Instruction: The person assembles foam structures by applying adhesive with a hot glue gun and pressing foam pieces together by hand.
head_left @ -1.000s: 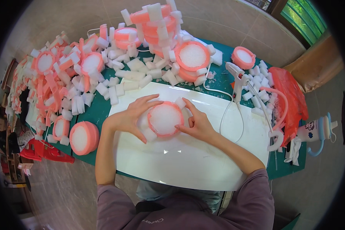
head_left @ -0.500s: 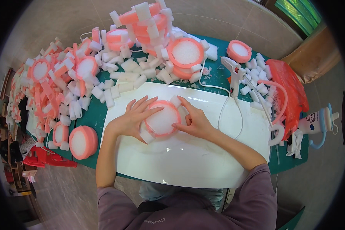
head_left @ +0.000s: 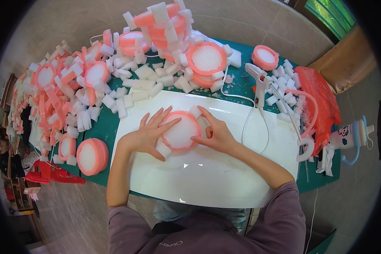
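A round foam piece [head_left: 180, 132], white in the middle with a pink rim, lies on the white board between my hands. One small white foam block [head_left: 195, 111] sits against its upper right rim, another white block [head_left: 164, 150] against its lower left. My left hand [head_left: 150, 133] grips the left side, its index finger over the rim and its thumb by the lower block. On the right side, my right hand [head_left: 216, 133] has its index finger on the upper block and its thumb at the disc's edge.
White board [head_left: 216, 178] covers the near green table [head_left: 101, 133]. A white glue gun [head_left: 260, 84] with a cable stands right of centre. Pink and white foam pieces [head_left: 59, 89] heap up at left; a stack [head_left: 167, 31] rises at the back. At right are a red plastic bag [head_left: 319, 101] and a cup [head_left: 345, 134].
Both hands keep their hold on the foam piece. Hands and disc show only a very slight shift; nothing has been let go.
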A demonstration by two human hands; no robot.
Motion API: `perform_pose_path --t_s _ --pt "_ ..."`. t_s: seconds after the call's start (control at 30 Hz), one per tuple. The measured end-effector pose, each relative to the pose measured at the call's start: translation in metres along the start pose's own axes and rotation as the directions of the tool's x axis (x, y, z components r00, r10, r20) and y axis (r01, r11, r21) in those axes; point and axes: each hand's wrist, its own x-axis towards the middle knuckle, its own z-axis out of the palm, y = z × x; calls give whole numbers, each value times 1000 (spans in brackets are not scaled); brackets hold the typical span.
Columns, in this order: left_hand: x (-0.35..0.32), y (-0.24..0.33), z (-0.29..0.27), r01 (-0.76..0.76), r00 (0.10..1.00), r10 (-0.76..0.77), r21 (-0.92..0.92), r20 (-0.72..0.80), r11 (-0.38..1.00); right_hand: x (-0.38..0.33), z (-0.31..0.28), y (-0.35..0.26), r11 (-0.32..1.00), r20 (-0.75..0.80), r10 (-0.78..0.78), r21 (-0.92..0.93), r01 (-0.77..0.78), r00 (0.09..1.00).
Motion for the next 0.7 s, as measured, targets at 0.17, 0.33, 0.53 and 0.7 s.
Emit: perform_pose_path --t_s 0.17,0.33,0.53,0.7 --pt "6 0 -2 -44 999 45 32 -23 999 0 -2 4 1000 23 9 -18 -9 1000" --pt "6 -7 4 -103 990 107 45 -92 994 0 -1 1 1000 39 8 -28 -7 999" --pt "10 -14 13 -223 955 230 60 -186 973 0 4 10 988 -10 -140 -64 139 990" --pt "11 -14 12 -226 961 220 -20 -166 974 2 6 13 977 -21 -183 -118 179 983"
